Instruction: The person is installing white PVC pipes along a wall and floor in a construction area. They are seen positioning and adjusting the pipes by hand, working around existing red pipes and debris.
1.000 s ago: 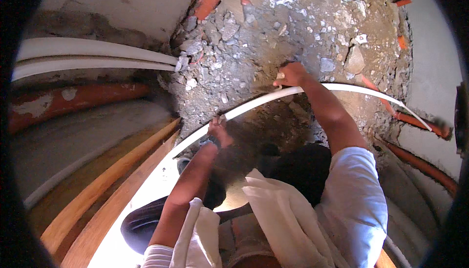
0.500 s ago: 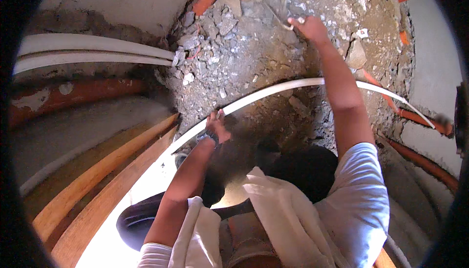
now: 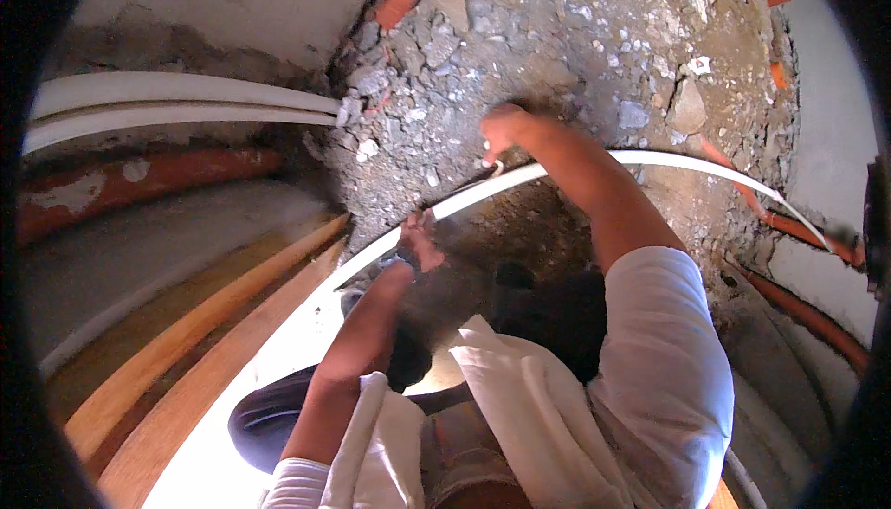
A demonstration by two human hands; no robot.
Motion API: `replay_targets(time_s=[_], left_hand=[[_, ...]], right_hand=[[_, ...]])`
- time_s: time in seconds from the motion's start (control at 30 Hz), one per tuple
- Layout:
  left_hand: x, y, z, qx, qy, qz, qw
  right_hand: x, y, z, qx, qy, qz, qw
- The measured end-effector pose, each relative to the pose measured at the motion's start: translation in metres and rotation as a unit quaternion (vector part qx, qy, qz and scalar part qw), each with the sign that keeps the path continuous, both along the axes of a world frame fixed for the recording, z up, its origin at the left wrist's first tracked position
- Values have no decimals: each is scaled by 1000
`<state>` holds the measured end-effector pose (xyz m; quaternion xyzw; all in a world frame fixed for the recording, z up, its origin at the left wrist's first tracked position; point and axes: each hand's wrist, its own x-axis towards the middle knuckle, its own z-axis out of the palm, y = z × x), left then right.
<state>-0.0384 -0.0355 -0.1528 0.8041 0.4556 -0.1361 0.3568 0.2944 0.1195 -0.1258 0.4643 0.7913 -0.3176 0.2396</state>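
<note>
- The left hand lays its fingers on the long, curved white pipe; how firmly they grip, I cannot tell.
- The right hand is closed and pinches a thin, bent, light-coloured piece, just beyond the pipe.
- This pipe makes an arch over the grey-brown rubble ground, in front of the person; its thinner right end reaches an orange round pipe.
- At the left are brown wooden boards.
</note>
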Motion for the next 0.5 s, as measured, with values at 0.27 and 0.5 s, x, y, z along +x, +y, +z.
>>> replay_targets(time_s=[0.27, 0.5], left_hand=[[8, -12, -24, 78, 8, 23, 997], [-3, -25, -51, 174, -98, 63, 978]], right_hand=[[83, -45, -8, 149, 16, -66, 987], [73, -58, -8, 175, 21, -96, 980]])
